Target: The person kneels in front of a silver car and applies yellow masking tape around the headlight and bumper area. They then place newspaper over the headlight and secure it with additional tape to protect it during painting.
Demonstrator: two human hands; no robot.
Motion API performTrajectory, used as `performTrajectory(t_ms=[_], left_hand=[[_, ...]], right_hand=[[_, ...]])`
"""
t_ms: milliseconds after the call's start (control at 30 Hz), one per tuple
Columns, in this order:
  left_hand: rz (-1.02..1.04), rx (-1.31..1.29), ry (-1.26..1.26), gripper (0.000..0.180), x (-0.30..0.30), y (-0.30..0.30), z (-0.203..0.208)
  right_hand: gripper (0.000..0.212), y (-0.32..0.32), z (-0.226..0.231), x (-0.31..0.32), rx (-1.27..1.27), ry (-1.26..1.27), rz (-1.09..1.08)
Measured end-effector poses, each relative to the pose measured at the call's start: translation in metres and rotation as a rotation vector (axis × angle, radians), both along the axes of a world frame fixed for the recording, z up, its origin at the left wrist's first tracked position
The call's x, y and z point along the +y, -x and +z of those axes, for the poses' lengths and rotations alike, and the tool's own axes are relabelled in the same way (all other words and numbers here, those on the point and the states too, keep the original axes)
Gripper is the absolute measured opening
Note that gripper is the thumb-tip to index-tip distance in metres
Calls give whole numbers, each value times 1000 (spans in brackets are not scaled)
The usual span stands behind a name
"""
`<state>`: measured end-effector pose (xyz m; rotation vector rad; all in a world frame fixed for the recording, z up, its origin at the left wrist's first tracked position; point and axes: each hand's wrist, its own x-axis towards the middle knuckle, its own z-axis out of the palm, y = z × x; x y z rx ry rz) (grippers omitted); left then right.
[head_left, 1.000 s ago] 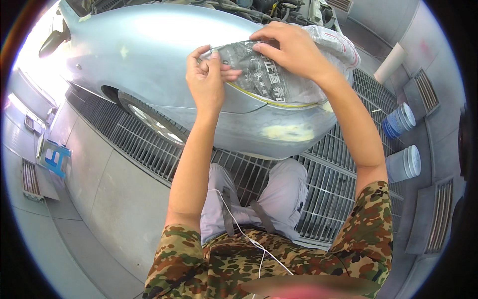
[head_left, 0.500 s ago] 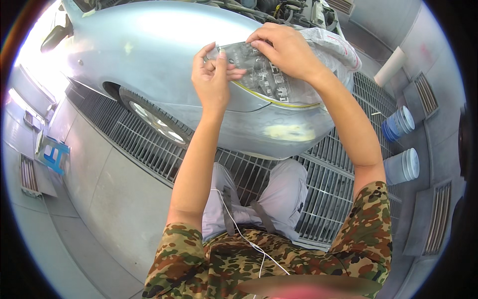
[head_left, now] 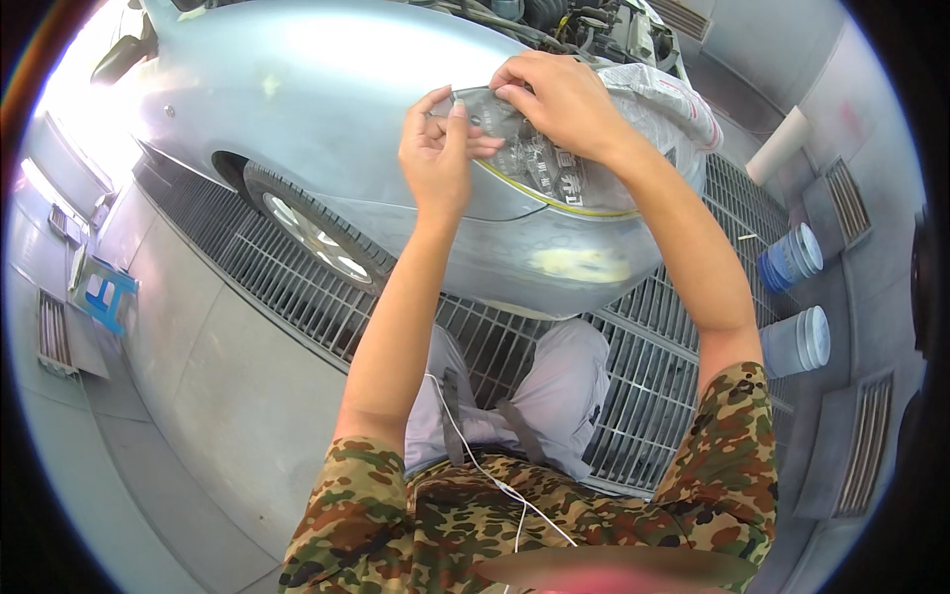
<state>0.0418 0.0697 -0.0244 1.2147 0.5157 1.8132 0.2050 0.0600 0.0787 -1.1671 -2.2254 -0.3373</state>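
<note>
A printed clear plastic film [head_left: 534,158] covers the headlight area at the front corner of a silvery-blue car [head_left: 376,109]. My left hand [head_left: 435,153] is at the film's left corner, thumb and index finger pinched at its edge, the other fingers loosely bent. Fingertips of my right hand [head_left: 564,99] pinch the film's upper edge a short way to the right, and the palm hangs over the sheet. Yellow tape [head_left: 554,204] runs along the film's lower border. Below it, the bumper [head_left: 485,252] carries a pale yellow patch [head_left: 582,264].
Slatted floor grating [head_left: 633,416] runs under the car and my legs. The front wheel [head_left: 307,233] is left of my arms; the engine bay [head_left: 574,25] lies open beyond. Two buckets [head_left: 792,259] and a pale roll [head_left: 777,146] stand at the right, a blue stool [head_left: 111,295] at far left.
The car and surroundings have shifted slightly right in the view, my hands along with them. Both hands keep nearly the same grip and place on the film.
</note>
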Motion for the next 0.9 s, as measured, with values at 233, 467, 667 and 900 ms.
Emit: performTrajectory(t_ms=[233,467,667,900], left_hand=[[30,21,-42,36,3,-4,-5],[213,313,-192,41,6,-3,-5],[444,583,-362,40,20,19,-3],[850,724,-539,47,20,29,-6]], right_hand=[[17,5,-9,0,-30,-149,-11],[17,5,-19,9,35,-172,-16],[15,2,-19,16,63,-176,24],[13,3,-22,14,49,-230,69]])
